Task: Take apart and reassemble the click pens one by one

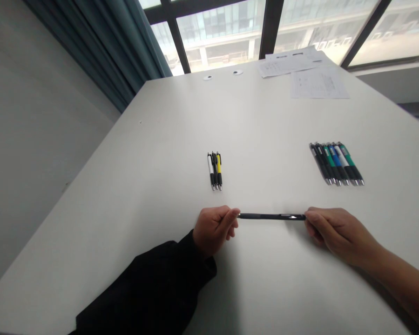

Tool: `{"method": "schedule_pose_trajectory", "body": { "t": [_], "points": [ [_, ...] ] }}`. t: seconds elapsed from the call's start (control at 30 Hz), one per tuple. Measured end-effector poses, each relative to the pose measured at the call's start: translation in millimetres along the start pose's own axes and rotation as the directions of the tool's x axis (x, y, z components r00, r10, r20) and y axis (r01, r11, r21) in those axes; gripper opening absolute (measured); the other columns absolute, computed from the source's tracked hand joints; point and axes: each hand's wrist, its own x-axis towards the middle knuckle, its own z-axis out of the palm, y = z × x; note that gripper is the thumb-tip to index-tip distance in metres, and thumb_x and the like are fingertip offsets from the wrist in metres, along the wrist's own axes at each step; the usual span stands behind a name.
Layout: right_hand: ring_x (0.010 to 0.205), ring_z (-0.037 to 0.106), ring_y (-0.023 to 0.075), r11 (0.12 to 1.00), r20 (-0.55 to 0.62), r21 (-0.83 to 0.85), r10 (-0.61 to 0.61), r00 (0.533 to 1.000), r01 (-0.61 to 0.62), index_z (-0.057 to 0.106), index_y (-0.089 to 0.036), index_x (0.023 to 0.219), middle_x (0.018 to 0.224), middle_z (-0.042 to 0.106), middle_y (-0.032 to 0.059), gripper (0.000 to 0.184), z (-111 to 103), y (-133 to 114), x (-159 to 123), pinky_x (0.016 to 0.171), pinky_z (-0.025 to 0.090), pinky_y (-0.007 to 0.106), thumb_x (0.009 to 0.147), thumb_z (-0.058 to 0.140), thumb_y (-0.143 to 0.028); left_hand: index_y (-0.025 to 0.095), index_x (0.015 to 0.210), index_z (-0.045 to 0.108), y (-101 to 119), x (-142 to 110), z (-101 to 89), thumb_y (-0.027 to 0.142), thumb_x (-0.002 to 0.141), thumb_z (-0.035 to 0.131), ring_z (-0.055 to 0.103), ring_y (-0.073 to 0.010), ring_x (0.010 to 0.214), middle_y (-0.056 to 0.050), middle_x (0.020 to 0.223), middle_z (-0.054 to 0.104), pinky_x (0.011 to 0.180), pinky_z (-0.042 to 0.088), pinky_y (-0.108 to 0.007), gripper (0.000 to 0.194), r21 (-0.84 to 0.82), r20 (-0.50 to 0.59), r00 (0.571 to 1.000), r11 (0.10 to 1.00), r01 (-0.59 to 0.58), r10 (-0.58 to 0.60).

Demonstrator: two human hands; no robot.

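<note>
A black pen point(268, 216) lies level between my two hands, just above or on the white table. My left hand point(218, 225), in a black sleeve, is closed and pinches its left end between thumb and fingers. At the opposite end, my right hand point(331, 230), with a bare forearm, also pinches the pen. Beyond my left hand, a white pen point(210, 166), a black pen point(215, 170) and a yellow pen point(219, 166) lie side by side. Farther right, beyond my right hand, several black, green, blue and white pens point(337, 163) form a slanted row.
The white table point(153, 158) reaches to the window point(226, 32). Paper sheets point(317, 83) lie at its far right, with two small white oval pieces point(237, 72) near the far edge. A dark blue curtain point(104, 42) hangs at the left beside a grey wall point(38, 116).
</note>
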Motion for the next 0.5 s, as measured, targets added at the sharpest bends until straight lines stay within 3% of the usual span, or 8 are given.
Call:
{"method": "schedule_pose_trajectory", "body": {
  "t": [0.5],
  "points": [
    [0.039,0.048,0.0115,0.994,-0.003,-0.019,-0.104,0.995,0.103,0.053,-0.022,0.053,0.045,0.053,-0.0007,0.061,-2.2,-6.6,4.5,0.045,0.037,0.027,0.107,0.034,-0.043,0.018,0.047,0.051,2.0,-0.8,-2.0,0.066,0.1,0.041,0.044,-0.0074,0.037,0.002,0.038,0.048,0.047,0.038,-0.02,0.072,0.072,0.054,0.997,0.996,-0.051,0.047]
  ]
}}
